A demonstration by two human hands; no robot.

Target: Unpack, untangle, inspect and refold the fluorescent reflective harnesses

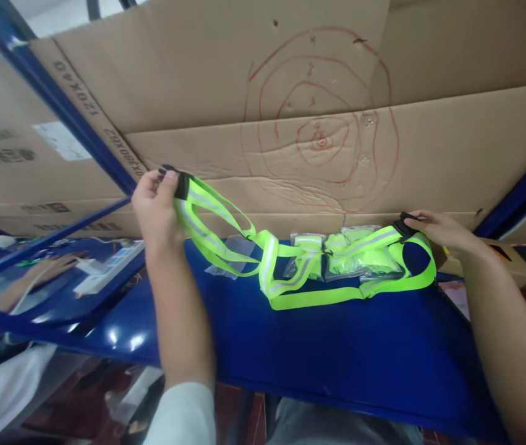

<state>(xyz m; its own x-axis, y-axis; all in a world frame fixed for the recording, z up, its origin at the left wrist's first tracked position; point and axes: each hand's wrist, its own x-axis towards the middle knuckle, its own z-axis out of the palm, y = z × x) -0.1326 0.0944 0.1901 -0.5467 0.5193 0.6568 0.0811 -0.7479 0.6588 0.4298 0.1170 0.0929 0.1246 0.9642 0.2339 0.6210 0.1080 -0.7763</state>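
Observation:
A neon yellow-green reflective strap harness with silver stripes stretches between my two hands above the blue table. My left hand, raised at the left, pinches the black buckle at one end. At the right, my right hand grips another black buckle, from which a loop of strap hangs. The middle straps sag and cross each other. Behind them, several clear plastic bags with folded neon straps lie on the table. An empty-looking clear bag rests to their left.
A cardboard wall with red hand-drawn rings stands behind the blue table. Blue metal posts frame the left side. Beyond them, another person's hand is near a white power strip. An open cardboard box sits at the right.

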